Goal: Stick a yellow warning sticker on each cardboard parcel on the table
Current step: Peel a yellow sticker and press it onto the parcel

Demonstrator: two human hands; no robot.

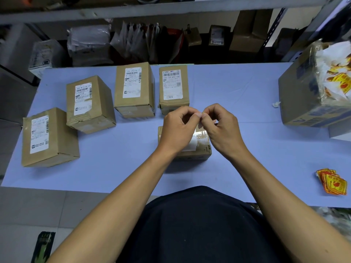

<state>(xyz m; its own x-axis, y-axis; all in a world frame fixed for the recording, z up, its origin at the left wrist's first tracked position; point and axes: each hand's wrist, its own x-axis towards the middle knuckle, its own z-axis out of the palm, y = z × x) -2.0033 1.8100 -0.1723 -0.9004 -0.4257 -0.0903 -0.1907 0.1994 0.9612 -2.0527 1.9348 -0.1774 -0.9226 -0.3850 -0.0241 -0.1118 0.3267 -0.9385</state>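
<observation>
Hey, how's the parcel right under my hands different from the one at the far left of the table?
The parcel under the hands is mostly hidden by the left hand and right hand; the far-left parcel is in full view, untouched. The near one looks lower and smaller; the left one looks taller and bulkier. The near one carries shiny clear tape on top; none is plain on the left one. Both are brown cardboard with a white shipping label and no yellow sticker visible.

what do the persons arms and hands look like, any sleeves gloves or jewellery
Both forearms are bare up to the frame edge, with no sleeves in view. The left hand and right hand wear no gloves, and no rings, watch or bracelet show. Fingernails are short and unpainted. A dark garment covers the torso below.
</observation>
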